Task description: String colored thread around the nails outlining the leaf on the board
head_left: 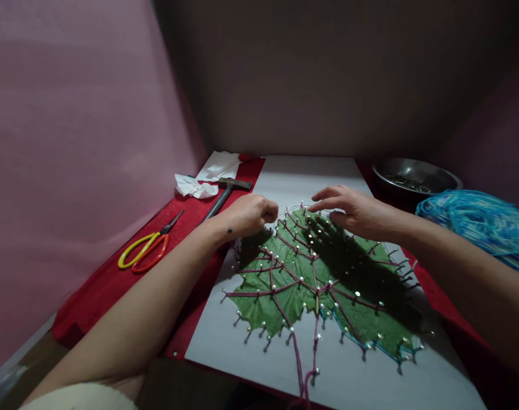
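A large green leaf [263,302] lies on a white board [229,350], with several nails [301,280] standing in it and round its edge. Purple thread [250,294] runs between nails along the veins, its loose ends hanging over the near edge. Teal thread [348,336] follows the leaf's lower right outline. My left hand [257,215] is closed at the leaf's upper left edge; what its fingers hold is hidden. Over the upper right part, my right hand [353,209] has its fingers apart, the fingertips close to the top nails. Its shadow darkens the leaf's right side.
On the red cloth [109,290] at left lie scissors [150,247] with yellow and orange handles, a hammer [227,193] and crumpled white tissue [195,187]. A metal bowl [417,165] of nails and a blue yarn bundle [477,225] sit at right. Walls rise behind and beside.
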`<state>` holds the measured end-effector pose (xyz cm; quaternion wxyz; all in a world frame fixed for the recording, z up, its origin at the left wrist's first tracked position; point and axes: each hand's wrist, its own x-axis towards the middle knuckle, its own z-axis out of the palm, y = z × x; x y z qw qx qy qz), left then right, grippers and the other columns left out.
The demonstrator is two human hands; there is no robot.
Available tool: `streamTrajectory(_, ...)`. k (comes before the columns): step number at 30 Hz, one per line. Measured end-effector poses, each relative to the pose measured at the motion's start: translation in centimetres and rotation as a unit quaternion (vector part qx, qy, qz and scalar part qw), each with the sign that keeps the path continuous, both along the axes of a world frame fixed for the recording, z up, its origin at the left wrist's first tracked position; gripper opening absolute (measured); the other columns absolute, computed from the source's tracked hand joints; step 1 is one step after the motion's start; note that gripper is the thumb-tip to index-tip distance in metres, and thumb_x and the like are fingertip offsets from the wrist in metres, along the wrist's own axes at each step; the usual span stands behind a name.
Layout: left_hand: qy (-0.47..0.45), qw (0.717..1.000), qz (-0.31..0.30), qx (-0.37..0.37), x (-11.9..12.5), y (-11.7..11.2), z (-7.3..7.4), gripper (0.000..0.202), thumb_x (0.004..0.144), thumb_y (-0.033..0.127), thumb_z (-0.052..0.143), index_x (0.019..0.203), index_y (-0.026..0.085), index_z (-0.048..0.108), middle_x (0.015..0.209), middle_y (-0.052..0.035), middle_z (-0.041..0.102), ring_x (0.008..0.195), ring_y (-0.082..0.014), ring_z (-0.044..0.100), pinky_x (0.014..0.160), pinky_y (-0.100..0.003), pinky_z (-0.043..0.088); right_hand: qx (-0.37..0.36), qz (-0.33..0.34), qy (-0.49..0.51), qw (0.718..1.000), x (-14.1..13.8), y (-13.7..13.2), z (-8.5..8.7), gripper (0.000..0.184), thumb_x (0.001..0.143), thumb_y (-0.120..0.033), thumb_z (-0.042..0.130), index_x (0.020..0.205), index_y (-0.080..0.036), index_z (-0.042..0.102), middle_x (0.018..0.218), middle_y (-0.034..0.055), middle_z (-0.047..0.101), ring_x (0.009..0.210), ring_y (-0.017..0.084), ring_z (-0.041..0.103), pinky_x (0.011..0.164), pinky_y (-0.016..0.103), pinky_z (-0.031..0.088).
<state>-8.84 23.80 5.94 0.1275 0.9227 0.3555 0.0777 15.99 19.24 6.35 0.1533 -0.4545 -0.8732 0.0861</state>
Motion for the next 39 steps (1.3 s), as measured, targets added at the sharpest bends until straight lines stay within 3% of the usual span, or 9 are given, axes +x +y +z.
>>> streamTrajectory(8,0.002,1.0,-0.01,0.006,0.0,0.4,-0.3,0.014,0.073,0.012,0.046,0.068,0.014,0.059,0.068,-0.0023,0.06,0.066,-0.0095,0.05,0.064,-0.023,0.035,0.053,-0.029,0.119,0.991,3.1,-5.9,-1.4,0.031,0.086,-0.022,0.044,0.104,-0.029,0.068,0.111,0.0067,0.062,0.101,0.021,0.058,0.083,0.038,0.05)
streamTrajectory(13,0.011,1.0,-0.001,0.003,-0.1,0.1,0.2,0.014,0.074,0.012,0.047,0.066,0.014,0.058,0.065,-0.001,0.057,0.064,-0.0089,0.047,0.061,-0.022,0.034,0.065,-0.048,0.144,0.986,4.2,-7.3,-2.6,0.031,0.086,-0.018,0.044,0.102,-0.029,0.068,0.109,0.0055,0.064,0.1,0.019,0.059,0.082,0.035,0.051)
streamTrajectory(17,0.035,0.999,0.014,-0.01,-0.7,0.5,0.7,0.014,0.075,0.014,0.047,0.065,0.014,0.057,0.063,0.0002,0.055,0.061,-0.0085,0.046,0.058,-0.021,0.031,0.079,-0.043,0.122,0.989,3.9,-5.2,-2.0,0.032,0.084,-0.016,0.043,0.099,-0.026,0.069,0.103,0.0054,0.067,0.097,0.02,0.059,0.083,0.037,0.05)
streamTrajectory(22,0.1,0.995,0.022,0.017,-2.0,2.1,0.6,0.013,0.073,0.014,0.048,0.066,0.016,0.058,0.068,-0.0014,0.058,0.065,-0.0106,0.049,0.06,-0.022,0.032,0.044,-0.016,0.03,0.998,0.7,0.8,-1.0,0.041,0.078,-0.007,0.041,0.106,-0.022,0.068,0.108,0.0054,0.067,0.1,0.023,0.055,0.089,0.042,0.046)
streamTrajectory(27,0.137,0.988,0.049,0.055,-1.8,3.7,0.4,0.014,0.073,0.014,0.047,0.066,0.016,0.058,0.068,-0.0028,0.059,0.063,-0.0114,0.047,0.059,-0.024,0.03,0.0,0.024,-0.042,0.999,-2.9,5.6,-2.4,0.048,0.072,0.0,0.04,0.102,-0.021,0.071,0.113,0.0047,0.066,0.103,0.025,0.05,0.091,0.039,0.042)
streamTrajectory(31,0.165,0.981,0.073,0.068,-0.5,4.3,1.1,0.014,0.071,0.013,0.047,0.065,0.016,0.059,0.061,-0.0019,0.054,0.057,-0.0107,0.041,0.056,-0.025,0.026,-0.019,0.049,-0.069,0.996,-3.7,6.8,-3.4,0.051,0.068,0.0,0.041,0.098,-0.025,0.073,0.107,0.0047,0.066,0.096,0.024,0.049,0.086,0.039,0.041)
streamTrajectory(39,0.143,0.975,0.079,0.148,2.1,4.4,2.3,0.015,0.07,0.01,0.047,0.066,0.017,0.061,0.065,-0.0029,0.05,0.055,-0.0101,0.033,0.054,-0.027,0.022,-0.01,0.058,-0.074,0.996,-3.5,6.4,-3.1,0.047,0.071,-0.003,0.041,0.098,-0.025,0.073,0.1,0.0087,0.063,0.089,0.022,0.05,0.082,0.036,0.039)
